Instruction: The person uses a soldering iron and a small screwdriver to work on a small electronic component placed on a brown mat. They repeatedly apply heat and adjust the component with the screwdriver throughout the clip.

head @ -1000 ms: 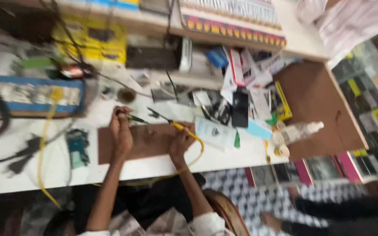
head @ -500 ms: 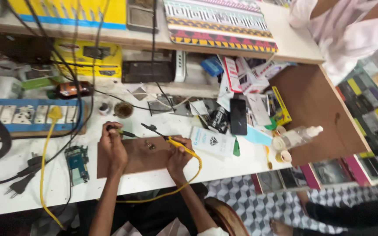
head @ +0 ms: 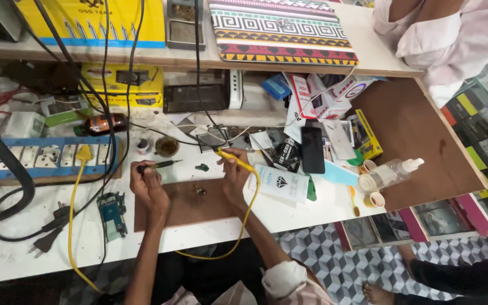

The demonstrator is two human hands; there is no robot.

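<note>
Yellow-handled iron (head: pixel 234 160) with its yellow cable (head: pixel 251 210) sits clasped in the right hand (head: pixel 234 179), tip toward the tangle of wires above the brown board (head: pixel 184 204). Left hand (head: pixel 148 185) grips a slim dark tool (head: pixel 158 165), point aimed right. Between both hands, 1 small metal part (head: pixel 200 191) lies on the board. A circuit board (head: pixel 111 210) rests just left, near the blue power strip (head: pixel 46 158).

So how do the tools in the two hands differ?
The left hand grips a dark, slim tool lying almost level, tip pointing right, with no cable visible. The right hand pinches a yellow probe trailing a long yellow cable that loops off the table's edge. Both tips hover above the white bench beyond the brown board.
</note>
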